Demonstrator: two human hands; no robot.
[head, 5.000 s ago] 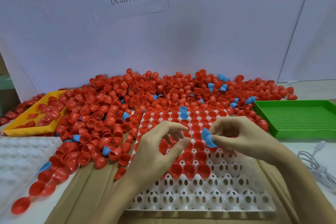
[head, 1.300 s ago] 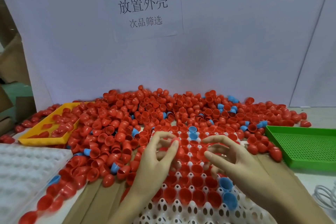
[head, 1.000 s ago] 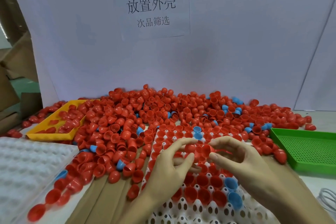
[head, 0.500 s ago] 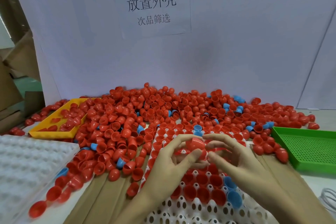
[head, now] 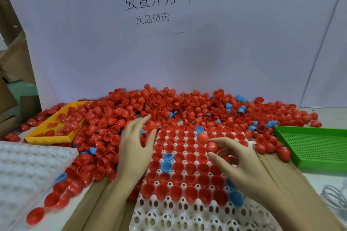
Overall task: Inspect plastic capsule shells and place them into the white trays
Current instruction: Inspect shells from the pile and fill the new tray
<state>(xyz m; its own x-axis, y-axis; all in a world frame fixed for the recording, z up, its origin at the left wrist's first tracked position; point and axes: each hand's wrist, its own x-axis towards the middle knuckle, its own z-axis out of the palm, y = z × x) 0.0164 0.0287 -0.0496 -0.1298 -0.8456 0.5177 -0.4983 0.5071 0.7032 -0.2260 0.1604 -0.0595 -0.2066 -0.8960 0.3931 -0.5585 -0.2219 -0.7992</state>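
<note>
A: We work at a table covered with brown cardboard (head: 105, 202), and a white wall stands behind. What lies closest to us?

B: The white tray (head: 180, 215). Its nearest rows have no shells, and the rows beyond hold red and a few blue shells with the opening up, so we judge that we fill it from far to near.

A: And our hands?

B: Our right hand (head: 242, 165) hovers low over the tray, palm down. Thumb and fingertips pinch a red shell (head: 212, 146), probably to turn it for checking before we seat it. Another red shell (head: 202, 137) sits dome up just beyond it.

A: The left hand (head: 135, 148)?

B: It reaches to the pile of loose shells (head: 169, 105) at the tray's far left corner, fingers spread and slightly bent. It is blurred, so we cannot tell if it holds something.

A: Further away?

B: A yellow tray (head: 50, 137) on the left, a green tray (head: 309, 144) on the right, then the paper sign (head: 150, 5).
</note>
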